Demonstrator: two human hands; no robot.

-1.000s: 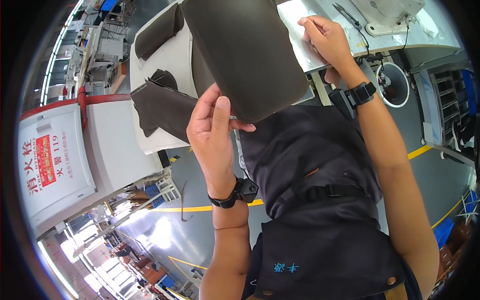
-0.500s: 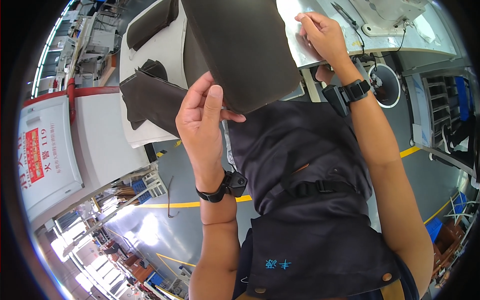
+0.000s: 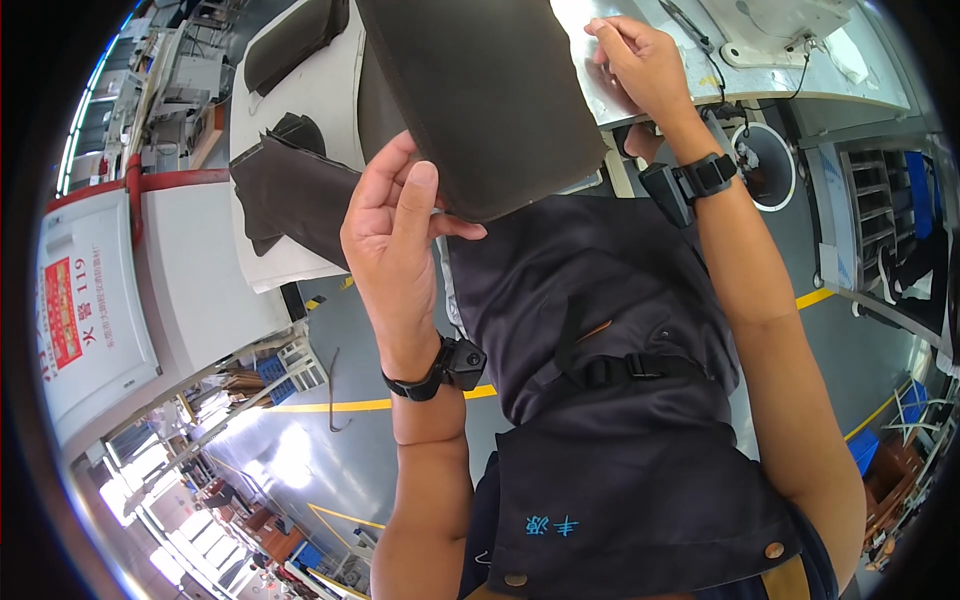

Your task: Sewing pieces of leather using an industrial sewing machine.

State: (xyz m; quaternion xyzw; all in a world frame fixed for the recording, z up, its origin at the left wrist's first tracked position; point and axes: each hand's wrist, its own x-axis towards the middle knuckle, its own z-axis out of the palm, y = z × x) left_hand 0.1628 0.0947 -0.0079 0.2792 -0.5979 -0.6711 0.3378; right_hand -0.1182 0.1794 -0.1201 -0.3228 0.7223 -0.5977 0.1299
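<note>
A large dark brown leather-like panel [image 3: 490, 110] with rounded corners and a seam line along its left side lies in front of me at the top centre. At its lower left edge, my left hand [image 3: 395, 235] is closed on it, the thumb at the edge and a finger reaching under the corner. To the right of the panel, over the shiny metal worktop [image 3: 610, 100], my right hand [image 3: 640, 70] has its thumb and forefinger pinched together, the other fingers curled. Whatever may be in that pinch is too small to make out.
Dark brown pieces [image 3: 295, 190] lie stacked on a white-topped table [image 3: 345, 130] at left, with a rolled dark piece [image 3: 295, 45] behind. On the right worktop are thread snips [image 3: 685, 25] and a pale sewing machine [image 3: 770, 30]. A white bin [image 3: 768, 170] stands below.
The panel and both hands have shifted slightly left and up in view, along with the whole scene. The left hand's grip and the right hand's pinch look the same.
</note>
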